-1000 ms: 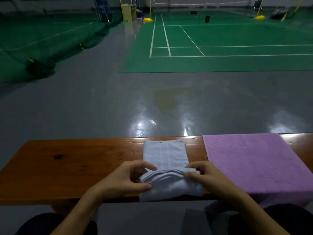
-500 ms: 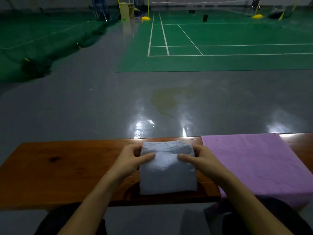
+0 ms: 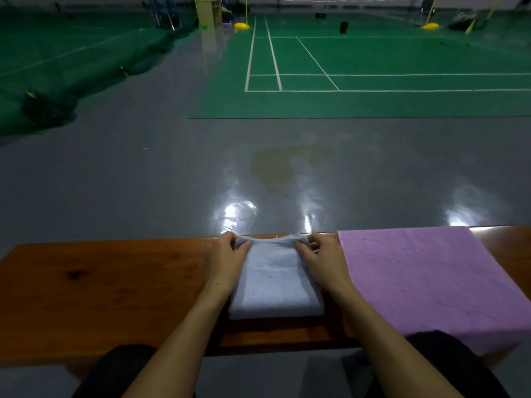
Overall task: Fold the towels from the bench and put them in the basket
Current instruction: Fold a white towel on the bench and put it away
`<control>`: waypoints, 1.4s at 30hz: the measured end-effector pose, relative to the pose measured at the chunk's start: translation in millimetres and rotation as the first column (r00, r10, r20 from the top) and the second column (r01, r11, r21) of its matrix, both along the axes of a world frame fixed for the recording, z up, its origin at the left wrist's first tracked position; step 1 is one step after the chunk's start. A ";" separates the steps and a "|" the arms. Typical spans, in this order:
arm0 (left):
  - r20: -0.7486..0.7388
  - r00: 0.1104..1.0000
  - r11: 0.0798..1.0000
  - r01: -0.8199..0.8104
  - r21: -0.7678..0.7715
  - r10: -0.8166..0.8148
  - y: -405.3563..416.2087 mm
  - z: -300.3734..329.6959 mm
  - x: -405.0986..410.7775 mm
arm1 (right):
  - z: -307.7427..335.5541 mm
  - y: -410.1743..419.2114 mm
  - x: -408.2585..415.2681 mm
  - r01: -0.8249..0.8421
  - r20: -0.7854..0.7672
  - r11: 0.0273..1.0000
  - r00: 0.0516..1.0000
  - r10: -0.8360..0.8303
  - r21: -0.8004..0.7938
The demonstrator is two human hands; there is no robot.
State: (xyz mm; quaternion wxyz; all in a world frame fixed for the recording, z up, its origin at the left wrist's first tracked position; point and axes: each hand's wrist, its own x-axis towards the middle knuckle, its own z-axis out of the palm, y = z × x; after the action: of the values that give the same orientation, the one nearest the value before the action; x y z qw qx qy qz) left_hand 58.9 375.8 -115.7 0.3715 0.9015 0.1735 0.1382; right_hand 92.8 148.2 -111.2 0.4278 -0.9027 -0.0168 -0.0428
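Now the left hand [image 3: 227, 261] and right hand [image 3: 321, 258] pinch the far corners of the small, nearly folded white towel [image 3: 275, 285] on the tabletop [image 3: 100, 285], while the purple towel [image 3: 416, 280] beside it lies flat, unfolded, and no basket shows.

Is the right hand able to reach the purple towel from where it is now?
Probably yes. The right hand pinches the far corner of the white towel, and the purple towel lies spread on the bench just beside it, with nothing between.
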 end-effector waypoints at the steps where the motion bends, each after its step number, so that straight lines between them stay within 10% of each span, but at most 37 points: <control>1: -0.014 1.000 0.999 -0.007 0.050 0.008 -2.2 -0.5 -0.1 | 0.4 0.5 0.0 0.005 0.007 0.999 1.000 -0.005 -0.034; 12: 0.002 0.999 0.933 -0.048 0.358 0.050 8.7 15.0 -26.5 | 8.3 -2.7 -13.9 0.107 0.122 0.956 0.990 -0.076 -0.273; 17: 0.059 0.948 0.802 0.229 0.552 -0.311 -4.1 -1.1 -47.7 | 4.3 14.4 -43.3 -0.198 0.264 0.885 0.907 0.329 -0.422; 21: -0.183 0.904 0.658 0.409 0.632 -0.385 -15.2 -19.8 -47.6 | -17.6 20.6 -59.0 -0.395 -0.005 0.663 0.861 0.509 -0.636; 32: -0.374 0.865 0.679 0.496 0.542 -0.333 6.8 -23.8 -64.2 | -29.9 -18.1 -53.0 -0.373 -0.169 0.706 0.923 0.345 -0.602; 42: -0.026 0.821 0.734 0.523 0.433 -0.570 38.5 12.5 -99.5 | -8.8 -51.6 -78.0 -0.461 0.105 0.808 0.843 0.528 -0.365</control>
State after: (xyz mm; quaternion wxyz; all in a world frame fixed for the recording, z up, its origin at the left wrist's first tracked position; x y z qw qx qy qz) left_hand -40.5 414.3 -103.2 0.2008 0.9617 -0.1537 0.1057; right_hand 14.8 96.7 -120.1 0.2648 -0.9155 -0.3023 -0.0170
